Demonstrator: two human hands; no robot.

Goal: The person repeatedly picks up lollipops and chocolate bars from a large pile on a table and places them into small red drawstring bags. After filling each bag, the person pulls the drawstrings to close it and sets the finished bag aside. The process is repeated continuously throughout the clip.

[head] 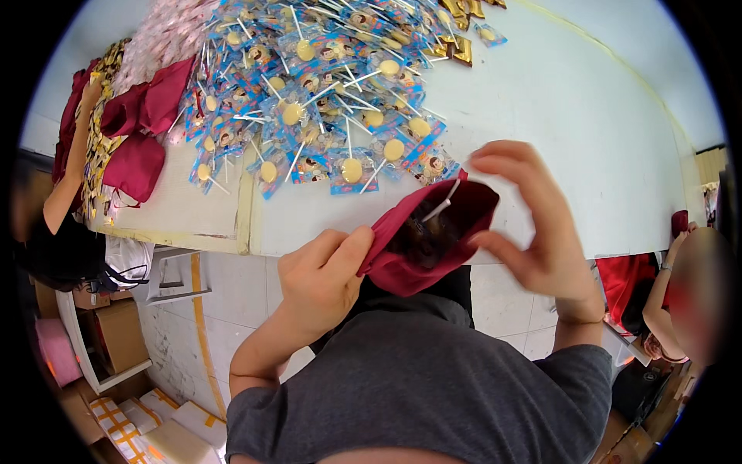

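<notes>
My left hand [324,281] grips the rim of a burgundy fabric pouch [406,284] on its left side. The pouch is tilted, its mouth wide and facing up. Inside are dark wrapped pieces, partly in shadow, and a white lollipop stick [437,210] pokes up near the far rim. Slightly blurred, my right hand [530,226] is at the pouch's right side with thumb and fingers spread and nothing between them. Its thumb tip is at the rim; whether it touches cannot be made out. Just beyond the pouch lies a heap of wrapped lollipops [351,170].
The white table [556,116] also bears gold-wrapped sweets [461,51], pink-white packets [165,40] and burgundy pouches [134,165]. A co-worker's arm [72,168] reaches in at left; another person [666,301] is at right. Taped boxes [119,426] stand low at left.
</notes>
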